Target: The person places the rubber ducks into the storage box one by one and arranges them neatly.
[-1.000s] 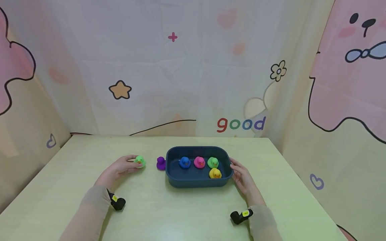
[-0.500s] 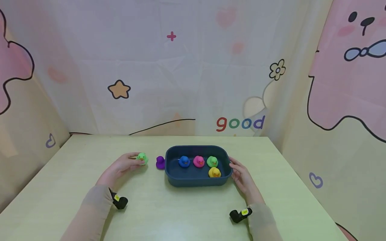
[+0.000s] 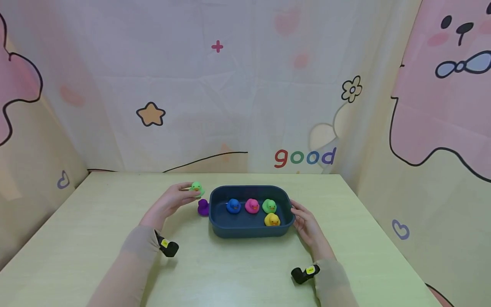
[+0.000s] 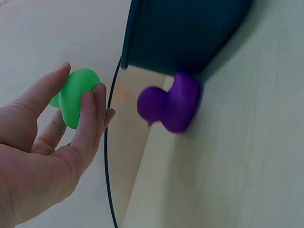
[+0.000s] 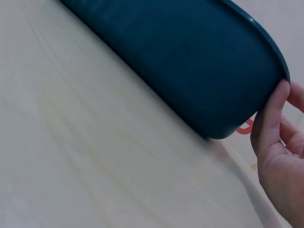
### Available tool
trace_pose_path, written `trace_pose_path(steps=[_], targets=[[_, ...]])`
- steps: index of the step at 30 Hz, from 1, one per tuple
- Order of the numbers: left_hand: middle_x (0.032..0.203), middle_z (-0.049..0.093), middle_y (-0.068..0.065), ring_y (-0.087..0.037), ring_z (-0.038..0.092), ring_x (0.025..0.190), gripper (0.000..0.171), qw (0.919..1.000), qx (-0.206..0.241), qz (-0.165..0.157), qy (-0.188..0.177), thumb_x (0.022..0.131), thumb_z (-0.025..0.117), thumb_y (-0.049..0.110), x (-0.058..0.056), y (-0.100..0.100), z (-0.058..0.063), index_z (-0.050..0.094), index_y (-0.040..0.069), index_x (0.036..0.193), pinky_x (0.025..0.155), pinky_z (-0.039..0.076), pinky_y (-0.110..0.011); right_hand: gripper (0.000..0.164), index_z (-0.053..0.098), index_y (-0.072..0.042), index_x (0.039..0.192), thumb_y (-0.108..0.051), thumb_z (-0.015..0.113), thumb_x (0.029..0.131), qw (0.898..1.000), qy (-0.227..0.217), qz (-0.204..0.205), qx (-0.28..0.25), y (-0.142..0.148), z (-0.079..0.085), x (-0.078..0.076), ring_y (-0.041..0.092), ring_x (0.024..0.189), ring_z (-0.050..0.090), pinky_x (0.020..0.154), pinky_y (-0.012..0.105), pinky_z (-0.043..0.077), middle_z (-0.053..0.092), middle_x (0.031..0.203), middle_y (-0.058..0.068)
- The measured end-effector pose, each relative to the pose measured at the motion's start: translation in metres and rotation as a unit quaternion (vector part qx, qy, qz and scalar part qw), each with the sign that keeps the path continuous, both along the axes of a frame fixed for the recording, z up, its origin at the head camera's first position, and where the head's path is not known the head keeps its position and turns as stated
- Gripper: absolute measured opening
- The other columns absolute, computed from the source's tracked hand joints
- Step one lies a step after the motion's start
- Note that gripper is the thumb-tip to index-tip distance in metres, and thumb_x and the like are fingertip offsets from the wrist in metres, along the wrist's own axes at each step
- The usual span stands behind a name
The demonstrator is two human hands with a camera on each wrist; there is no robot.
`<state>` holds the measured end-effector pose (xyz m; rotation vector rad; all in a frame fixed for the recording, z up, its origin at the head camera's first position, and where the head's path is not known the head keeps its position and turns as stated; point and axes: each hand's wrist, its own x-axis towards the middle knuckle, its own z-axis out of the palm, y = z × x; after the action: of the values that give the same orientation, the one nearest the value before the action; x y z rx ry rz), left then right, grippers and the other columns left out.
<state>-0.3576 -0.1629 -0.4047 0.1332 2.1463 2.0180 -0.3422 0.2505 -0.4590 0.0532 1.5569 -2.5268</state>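
Note:
My left hand pinches a light green rubber duck between thumb and fingers, raised above the table. In the left wrist view the green duck shows between the fingertips. Just below it, a purple rubber duck stands on the table right by the left end of a dark blue bin. Inside the bin sit a blue duck, a pink duck, another green duck and a yellow duck. My right hand touches the bin's right end, fingertips at the rim.
The pale wooden table ends at a printed cloth backdrop behind the bin. More printed cloth hangs along both sides. A black wrist camera sits on the left sleeve, another camera on the right.
My left hand has lifted the green duck and carried it rightward, from left of the purple duck to above it. The right hand stays at the bin.

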Motion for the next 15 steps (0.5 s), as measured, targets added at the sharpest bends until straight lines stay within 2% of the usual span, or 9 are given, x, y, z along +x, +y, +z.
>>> trace_pose_path(steps=[7, 15], targets=[[0.111, 0.062, -0.008, -0.006, 0.066, 0.091, 0.058, 0.9996, 0.024, -0.017, -0.001, 0.095, 0.059, 0.002, -0.009, 0.037, 0.011, 0.033, -0.013, 0.143, 0.096, 0.052, -0.025, 0.027, 0.067, -0.021, 0.105, -0.003, 0.047, 0.1, 1.0, -0.002, -0.007, 0.003, 0.0, 0.0, 0.001, 0.004, 0.076, 0.063, 0.071, 0.013, 0.053, 0.062, 0.1, -0.004], [0.119, 0.062, -0.015, -0.008, 0.066, 0.092, 0.052, 0.9993, 0.019, -0.033, -0.008, 0.094, 0.062, 0.004, -0.008, 0.082, 0.013, 0.042, -0.011, 0.139, 0.1, 0.05, -0.033, 0.025, 0.063, -0.018, 0.112, -0.003, 0.048, 0.099, 1.0, 0.0, -0.007, 0.0, 0.0, -0.001, 0.001, 0.004, 0.077, 0.062, 0.072, 0.013, 0.053, 0.061, 0.102, -0.003]])
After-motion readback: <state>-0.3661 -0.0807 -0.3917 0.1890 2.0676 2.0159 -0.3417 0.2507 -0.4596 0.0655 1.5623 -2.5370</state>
